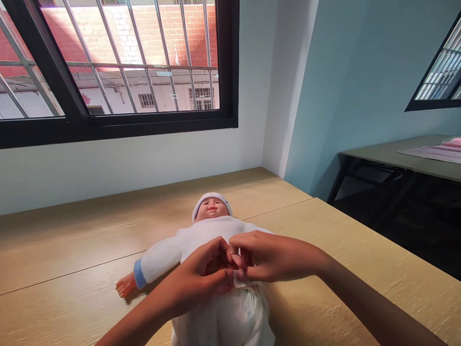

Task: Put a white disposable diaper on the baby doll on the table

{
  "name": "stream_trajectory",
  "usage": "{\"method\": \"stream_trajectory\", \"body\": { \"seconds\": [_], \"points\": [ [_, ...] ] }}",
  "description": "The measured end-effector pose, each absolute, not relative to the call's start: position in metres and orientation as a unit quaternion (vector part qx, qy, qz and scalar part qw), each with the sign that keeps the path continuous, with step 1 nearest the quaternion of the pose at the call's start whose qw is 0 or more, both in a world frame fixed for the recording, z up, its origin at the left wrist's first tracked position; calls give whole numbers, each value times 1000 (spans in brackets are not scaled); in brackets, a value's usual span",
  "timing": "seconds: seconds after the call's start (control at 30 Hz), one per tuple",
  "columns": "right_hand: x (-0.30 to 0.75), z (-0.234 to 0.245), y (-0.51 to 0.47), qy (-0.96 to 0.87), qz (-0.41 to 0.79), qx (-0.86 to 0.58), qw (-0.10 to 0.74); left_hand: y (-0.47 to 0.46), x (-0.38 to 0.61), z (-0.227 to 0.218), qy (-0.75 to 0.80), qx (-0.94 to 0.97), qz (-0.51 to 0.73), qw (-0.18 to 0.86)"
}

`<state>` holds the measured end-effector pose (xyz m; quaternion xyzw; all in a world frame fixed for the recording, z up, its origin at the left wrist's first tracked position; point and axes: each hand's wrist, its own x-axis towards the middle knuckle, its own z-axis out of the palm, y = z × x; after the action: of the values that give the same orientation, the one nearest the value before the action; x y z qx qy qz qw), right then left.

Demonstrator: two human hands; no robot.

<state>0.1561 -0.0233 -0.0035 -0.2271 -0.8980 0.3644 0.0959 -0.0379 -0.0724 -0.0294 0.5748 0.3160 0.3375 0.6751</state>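
A baby doll (212, 228) lies on its back on the wooden table, head away from me. It wears a white cap (211, 196), a white long-sleeved top with a blue cuff (139, 275) and white gathered bottoms (223, 319). Over the doll's waist, my left hand (212, 269) and my right hand (254, 257) meet, fingers curled and pinched. A small white cloth strip (239, 279) shows between the two thumbs, at the top of the bottoms. My fingers hide most of it, and the doll's other hand is behind my right hand.
The wooden table (72, 250) reaches the wall, with seams across its top. A barred window (144, 62) with a black frame is above it. At right stands another table (378, 151) with pink-striped cloth (435, 153) on it, past a dark gap.
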Motion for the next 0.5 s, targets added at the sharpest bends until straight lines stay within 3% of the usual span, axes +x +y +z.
{"method": "stream_trajectory", "body": {
  "seconds": [0.5],
  "points": [
    [159,-4,-21,-903,372,-195,91,-75,-39,-25,364,584,321,651]
  ]
}}
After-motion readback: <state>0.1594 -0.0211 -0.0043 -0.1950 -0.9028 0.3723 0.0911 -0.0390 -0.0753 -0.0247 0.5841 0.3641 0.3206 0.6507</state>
